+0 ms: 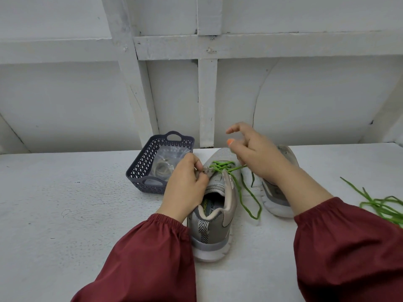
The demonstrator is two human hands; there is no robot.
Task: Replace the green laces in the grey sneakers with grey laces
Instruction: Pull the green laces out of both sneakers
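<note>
Green lace (pixel 220 165) held by right hand (pixel 258 156), left hand (pixel 187 184) pinching sneaker (pixel 218 234)

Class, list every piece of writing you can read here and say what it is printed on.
"Y FOA": partial print on the insole of the near grey sneaker; remainder hidden.
Green lettering beside it: too blurred to read.
No other text visible.

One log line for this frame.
left hand: grips near grey mesh sneaker | right hand: pinches green lace | bagged grey laces: in purple lattice basket
</note>
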